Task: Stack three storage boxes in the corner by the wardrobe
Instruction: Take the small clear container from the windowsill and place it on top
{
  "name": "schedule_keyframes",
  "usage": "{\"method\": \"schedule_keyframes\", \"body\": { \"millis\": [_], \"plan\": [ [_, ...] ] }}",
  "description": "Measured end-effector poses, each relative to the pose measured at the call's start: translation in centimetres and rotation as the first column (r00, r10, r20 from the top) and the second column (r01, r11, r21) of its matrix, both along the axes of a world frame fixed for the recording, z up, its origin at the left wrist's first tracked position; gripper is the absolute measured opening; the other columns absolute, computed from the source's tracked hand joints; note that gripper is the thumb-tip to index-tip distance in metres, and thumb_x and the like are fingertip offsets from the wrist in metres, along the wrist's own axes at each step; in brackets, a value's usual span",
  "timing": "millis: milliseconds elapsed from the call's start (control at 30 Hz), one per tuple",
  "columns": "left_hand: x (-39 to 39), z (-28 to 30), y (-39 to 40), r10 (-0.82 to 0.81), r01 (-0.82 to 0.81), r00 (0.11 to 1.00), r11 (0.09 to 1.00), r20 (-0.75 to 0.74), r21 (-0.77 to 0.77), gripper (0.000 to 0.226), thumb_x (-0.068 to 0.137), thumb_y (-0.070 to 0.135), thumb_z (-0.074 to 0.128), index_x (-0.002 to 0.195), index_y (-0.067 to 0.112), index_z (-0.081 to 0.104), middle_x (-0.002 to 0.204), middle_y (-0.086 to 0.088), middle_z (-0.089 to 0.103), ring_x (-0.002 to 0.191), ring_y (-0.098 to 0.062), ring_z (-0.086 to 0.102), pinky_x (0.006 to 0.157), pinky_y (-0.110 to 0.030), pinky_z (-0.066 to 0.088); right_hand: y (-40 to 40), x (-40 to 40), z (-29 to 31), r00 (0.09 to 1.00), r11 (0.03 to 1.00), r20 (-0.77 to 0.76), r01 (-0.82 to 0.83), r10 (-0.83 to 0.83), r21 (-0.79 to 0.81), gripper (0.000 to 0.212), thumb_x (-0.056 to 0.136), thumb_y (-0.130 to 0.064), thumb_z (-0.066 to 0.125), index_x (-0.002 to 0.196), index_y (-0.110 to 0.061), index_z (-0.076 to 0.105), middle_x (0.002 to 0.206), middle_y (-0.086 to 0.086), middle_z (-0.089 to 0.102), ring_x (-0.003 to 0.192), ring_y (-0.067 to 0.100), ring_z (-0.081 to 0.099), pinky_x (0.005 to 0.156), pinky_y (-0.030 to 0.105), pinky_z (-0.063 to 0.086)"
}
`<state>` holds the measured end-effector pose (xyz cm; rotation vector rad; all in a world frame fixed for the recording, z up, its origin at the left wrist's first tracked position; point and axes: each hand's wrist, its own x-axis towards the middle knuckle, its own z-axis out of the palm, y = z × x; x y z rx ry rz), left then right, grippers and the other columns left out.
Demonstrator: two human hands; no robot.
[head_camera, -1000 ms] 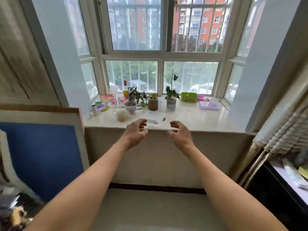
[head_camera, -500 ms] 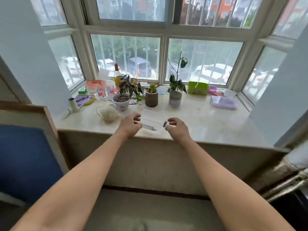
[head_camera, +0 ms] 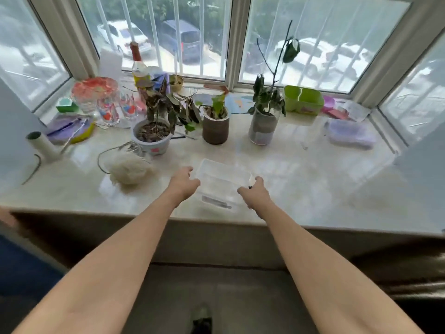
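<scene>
A clear plastic storage box rests on the marble windowsill near its front edge, with a dark label on its near side. My left hand presses against the box's left side with curled fingers. My right hand holds the right side, thumb on the rim. A pale purple lidded box lies at the sill's right end, and a green plastic box stands by the window behind it. The wardrobe corner is out of view.
Three potted plants stand just behind the clear box. A pale fibre ball with a wire lies to the left, with glasses, a bottle and a cardboard tube further left. A dark sofa edge is at the lower right.
I have stepped closer to the sill and looked down. Both hands moved forward from open in the air to the two sides of the clear box.
</scene>
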<state>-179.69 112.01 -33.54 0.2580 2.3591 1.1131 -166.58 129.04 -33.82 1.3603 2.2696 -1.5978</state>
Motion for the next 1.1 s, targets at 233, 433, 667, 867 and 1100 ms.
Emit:
{"method": "schedule_keyframes", "body": {
  "millis": [233, 433, 667, 867, 1100],
  "plan": [
    [-1.2, -2.7, 0.1, 0.044, -0.047, 0.998, 0.997, 0.055, 0.063, 0.042, 0.090, 0.027, 0.042, 0.131, 0.025, 0.049, 0.120, -0.009, 0.060, 0.109, -0.032, 0.057, 0.094, -0.047, 0.051, 0.5, -2.7, -1.0, 0.998, 0.984, -0.049, 0.050, -0.042, 0.170, 0.023, 0.082, -0.016, 0.051, 0.094, 0.001, 0.059, 0.098, 0.023, 0.064, 0.073, 0.029, 0.055, 0.063, 0.038, 0.049],
    [0.1, 0.4, -3.7, 0.245, -0.250, 0.968, 0.942, 0.051, 0.224, 0.029, 0.094, 0.044, 0.044, 0.118, 0.029, 0.052, 0.118, -0.006, 0.058, 0.110, -0.029, 0.055, 0.096, -0.050, 0.048, -1.7, -3.8, 1.7, 0.969, 0.964, -0.222, -0.049, 0.109, 0.261, 0.014, 0.085, -0.013, 0.050, 0.084, -0.002, 0.058, 0.075, 0.009, 0.056, 0.073, 0.029, 0.051, 0.056, 0.030, 0.036],
    [6.6, 3.8, -12.4, 0.537, -0.521, 0.842, 0.784, 0.053, 0.338, 0.030, 0.094, 0.050, 0.038, 0.111, 0.025, 0.038, 0.108, -0.003, 0.051, 0.111, -0.033, 0.053, 0.096, -0.053, 0.047, -10.0, -3.7, 4.1, 0.879, 0.902, -0.295, -0.271, 0.374, 0.335, 0.058, 0.090, -0.018, 0.053, 0.144, -0.009, 0.035, 0.112, 0.018, 0.064, 0.103, 0.033, 0.057, 0.085, 0.032, 0.041],
    [16.3, 5.1, -25.1, 0.750, -0.727, 0.657, 0.607, 0.071, 0.321, 0.029, 0.096, 0.051, 0.033, 0.111, 0.026, 0.038, 0.118, -0.005, 0.052, 0.103, -0.026, 0.054, 0.091, -0.054, 0.051, -22.6, -0.2, 4.9, 0.735, 0.816, -0.356, -0.494, 0.577, 0.302, 0.028, 0.087, -0.023, 0.060, 0.110, -0.006, 0.063, 0.090, 0.006, 0.066, 0.092, 0.027, 0.064, 0.074, 0.027, 0.042],
    [30.6, 7.2, -40.0, 0.949, -0.903, 0.296, 0.242, 0.106, 0.354, 0.023, 0.097, 0.044, 0.036, 0.106, 0.023, 0.039, 0.118, -0.004, 0.047, 0.106, -0.026, 0.052, 0.084, -0.057, 0.054, -40.3, 8.3, 6.3, 0.445, 0.617, -0.482, -0.731, 0.755, 0.290, 0.025, 0.088, -0.020, 0.059, 0.112, -0.019, 0.065, 0.096, -0.007, 0.063, 0.084, 0.007, 0.057, 0.080, 0.020, 0.043]
  ]
}}
